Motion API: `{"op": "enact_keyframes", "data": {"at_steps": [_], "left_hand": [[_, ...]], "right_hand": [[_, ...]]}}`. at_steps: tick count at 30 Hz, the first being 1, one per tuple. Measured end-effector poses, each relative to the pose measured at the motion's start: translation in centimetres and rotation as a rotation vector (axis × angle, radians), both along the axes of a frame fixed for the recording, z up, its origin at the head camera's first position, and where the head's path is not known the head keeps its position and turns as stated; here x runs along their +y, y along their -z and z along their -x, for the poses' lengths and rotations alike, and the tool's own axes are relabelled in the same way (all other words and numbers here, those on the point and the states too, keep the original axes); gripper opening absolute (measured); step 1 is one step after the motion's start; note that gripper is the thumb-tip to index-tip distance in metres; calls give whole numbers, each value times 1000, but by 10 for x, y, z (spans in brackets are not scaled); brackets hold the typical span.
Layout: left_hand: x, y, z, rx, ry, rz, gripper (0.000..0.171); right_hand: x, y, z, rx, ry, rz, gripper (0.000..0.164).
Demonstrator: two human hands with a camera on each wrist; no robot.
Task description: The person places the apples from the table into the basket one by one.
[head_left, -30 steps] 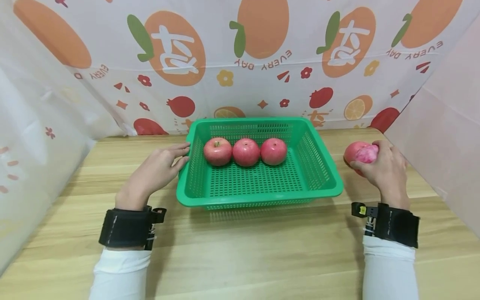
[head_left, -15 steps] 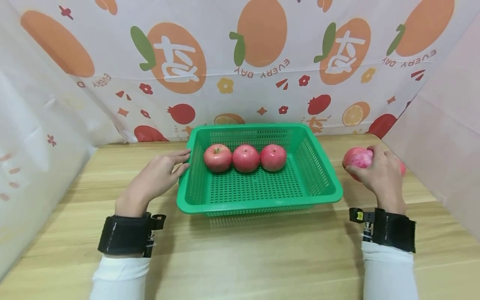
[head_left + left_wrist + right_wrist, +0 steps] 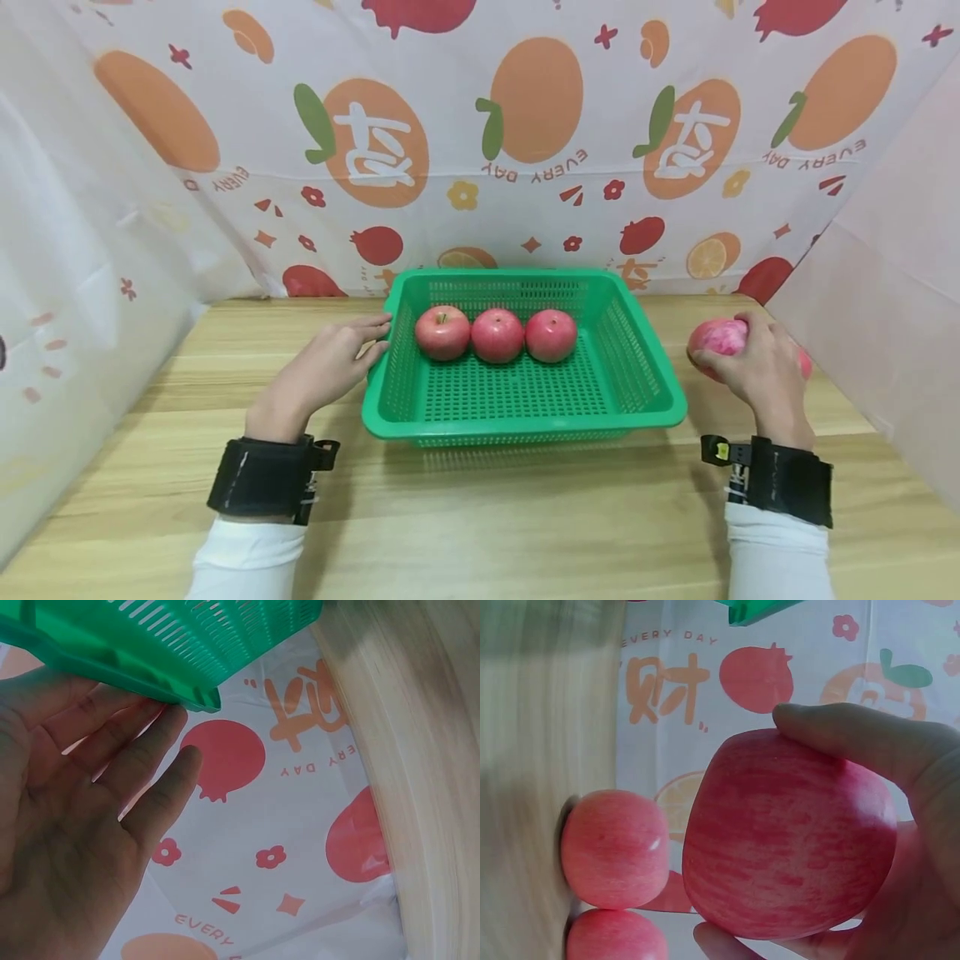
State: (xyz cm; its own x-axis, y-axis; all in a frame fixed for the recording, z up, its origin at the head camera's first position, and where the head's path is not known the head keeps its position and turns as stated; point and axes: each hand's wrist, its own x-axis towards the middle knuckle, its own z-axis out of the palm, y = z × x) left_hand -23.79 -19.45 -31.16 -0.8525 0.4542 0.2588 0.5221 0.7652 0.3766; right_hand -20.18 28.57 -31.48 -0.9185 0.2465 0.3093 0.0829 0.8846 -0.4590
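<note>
Left hand (image 3: 321, 365), fingers extended, still touches the left rim of the green perforated plastic basket (image 3: 525, 426); three round red apples (image 3: 497, 336) remain inside. Right hand (image 3: 767, 367) stays clamped on a streaked pink-red apple (image 3: 789, 836) near two round pink apples (image 3: 615, 849). More fruit-printed white backdrop (image 3: 517, 208) shows than before.

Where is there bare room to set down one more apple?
Free: inside the basket, in front of its three apples; also the table between both sleeves. Crowded: the basket's back and the table's right, where the right hand holds an apple near two others.
</note>
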Motion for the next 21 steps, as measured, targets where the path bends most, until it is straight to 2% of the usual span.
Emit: {"op": "enact_keyframes", "data": {"at_steps": [8, 14, 21], "left_hand": [[-2, 0, -2, -3, -6, 4, 39], [-4, 0, -4, -5, -7, 7, 39], [0, 1, -1, 11, -3, 13, 38]], "right_hand": [[-7, -26, 2, 77, -53, 41, 69], [-15, -40, 1, 60, -70, 44, 73], [-24, -63, 0, 112, -113, 31, 71]]}}
